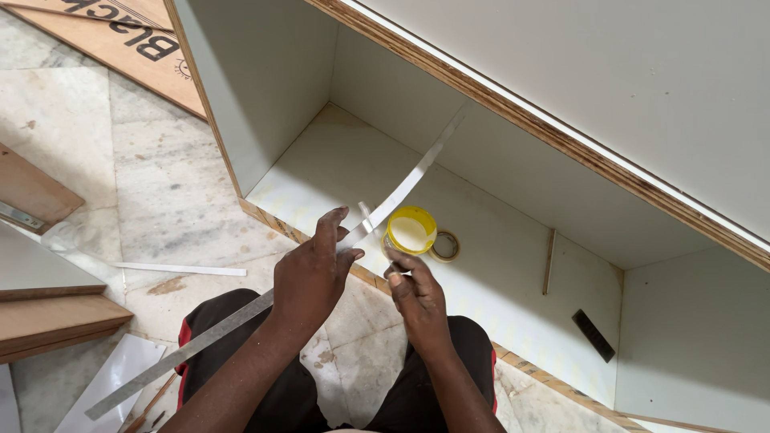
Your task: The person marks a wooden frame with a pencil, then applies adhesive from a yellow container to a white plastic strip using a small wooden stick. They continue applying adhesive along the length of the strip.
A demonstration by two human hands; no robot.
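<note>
The left hand pinches a long grey edging strip that runs from the floor into the open white cabinet, while the right hand closes on something small, likely a glue applicator. Gluing the strip seems underway; pressing it onto the plywood edge needs careful alignment. Inside the cabinet sit a yellow-lidded tin, a tape roll and a dark flat piece.

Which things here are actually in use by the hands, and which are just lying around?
In use:
- long pale edging strip, held in the left hand
- right hand, by the strip's near end
- yellow-lidded tub, just beyond the fingers
- open white cabinet, which the strip runs into

Lying about:
- tape roll
- dark flat bar
- loose white strip on the marble floor
- plywood boards
</note>
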